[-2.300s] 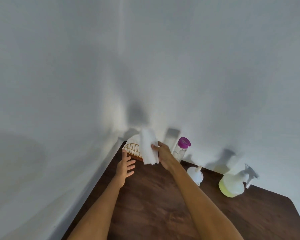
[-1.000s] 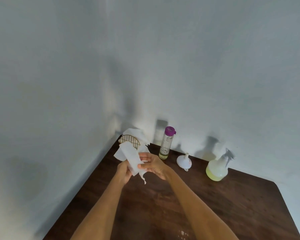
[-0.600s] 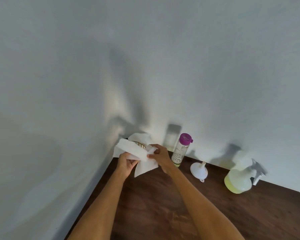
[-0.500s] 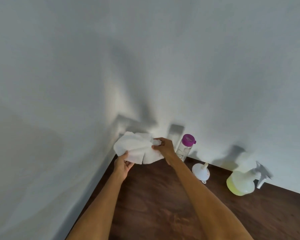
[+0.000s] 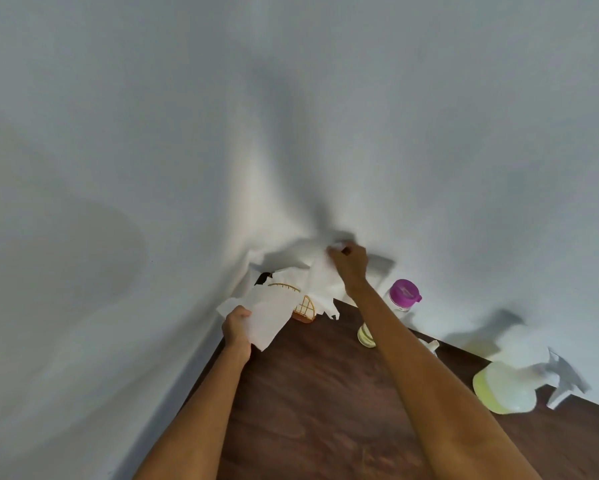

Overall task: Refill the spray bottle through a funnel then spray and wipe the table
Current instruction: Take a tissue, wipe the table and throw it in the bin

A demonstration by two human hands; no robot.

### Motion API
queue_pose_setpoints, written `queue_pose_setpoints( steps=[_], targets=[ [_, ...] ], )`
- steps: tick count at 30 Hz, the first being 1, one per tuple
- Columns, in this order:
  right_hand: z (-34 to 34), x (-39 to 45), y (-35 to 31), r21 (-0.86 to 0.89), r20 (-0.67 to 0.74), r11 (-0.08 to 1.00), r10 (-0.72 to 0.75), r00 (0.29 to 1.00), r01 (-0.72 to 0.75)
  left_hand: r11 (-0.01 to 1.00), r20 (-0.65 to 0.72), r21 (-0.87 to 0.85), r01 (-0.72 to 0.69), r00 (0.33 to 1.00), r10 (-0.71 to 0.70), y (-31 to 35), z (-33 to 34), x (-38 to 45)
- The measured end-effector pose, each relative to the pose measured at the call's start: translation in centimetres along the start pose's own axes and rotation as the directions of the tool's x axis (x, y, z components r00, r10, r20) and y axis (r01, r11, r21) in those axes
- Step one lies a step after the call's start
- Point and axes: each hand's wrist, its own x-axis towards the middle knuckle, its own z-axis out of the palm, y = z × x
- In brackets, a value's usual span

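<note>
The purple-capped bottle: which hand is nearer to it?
Right. The right hand pinches a tissue sheet just up and left of the purple-capped bottle; the left hand grips another sheet far to its left.

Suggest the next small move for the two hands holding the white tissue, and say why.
Probably bring the tissue down flat onto the table to wipe. The left hand and right hand hold it stretched in the air above the wire holder, while the spray bottle already stands aside.
</note>
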Motion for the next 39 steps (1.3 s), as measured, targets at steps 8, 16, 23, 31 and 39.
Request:
queue_pose_setpoints(
  steps=[8,16,23,31,39],
  targets=[
    [4.3,-1.1,1.5,-0.517,0.486,0.671,-0.280,0.828,0.531,0.983,-0.041,0.179,0.052,0.998,-0.045,-0.7,-2.7,1.2],
    [7.6,-1.0,3.3,-0.707,0.619,0.576,0.220,0.754,0.412,0.957,0.022,0.288,0.036,0.999,-0.044,-0.1,-3.0,1.4],
    [7.7,-1.3,2.4,-0.679,0.590,0.594,0.091,0.802,0.432,0.942,0.089,0.335,0.033,0.994,-0.066,-0.3,-3.3,0.7],
    [4.1,-7.3,2.6,-0.395,0.313,0.877,-0.154,0.937,0.276,0.960,0.301,0.273,0.058,0.943,-0.143,-0.9,-2.4,-4.4],
    [-4.8,-16.7,9.6,0.109,0.582,0.826,0.398,0.709,-0.554,0.935,0.335,0.346,0.074,0.922,-0.197,-6.0,-1.3,-12.4]
  ],
)
